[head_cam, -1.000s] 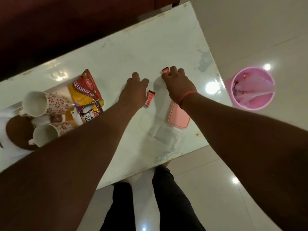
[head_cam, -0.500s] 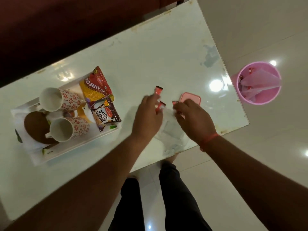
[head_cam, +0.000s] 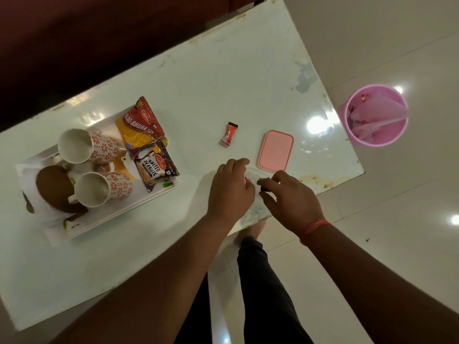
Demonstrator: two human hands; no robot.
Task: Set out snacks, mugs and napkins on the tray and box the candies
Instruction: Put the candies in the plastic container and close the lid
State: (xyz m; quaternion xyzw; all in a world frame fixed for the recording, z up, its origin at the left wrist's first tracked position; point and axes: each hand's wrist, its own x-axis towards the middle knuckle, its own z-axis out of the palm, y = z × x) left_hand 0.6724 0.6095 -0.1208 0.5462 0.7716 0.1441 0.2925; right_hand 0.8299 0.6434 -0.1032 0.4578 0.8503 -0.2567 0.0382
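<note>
Only the head view to go on. The tray [head_cam: 159,198] looks basically done: two mugs [head_cam: 89,146], both snack packets [head_cam: 142,125] and what I take for napkins are on it. Candy boxing is what's left. My left hand [head_cam: 231,189] and right hand [head_cam: 290,197] hover over the clear box [head_cam: 252,175] near the tabletop [head_cam: 223,78] edge. Right fingers [head_cam: 264,184] pinch something small and dark, probably a candy. Left fingers are curled, can't tell if holding anything. One candy [head_cam: 229,133] lies loose, and the pink lid [head_cam: 275,150] is off, just beside the box.
</note>
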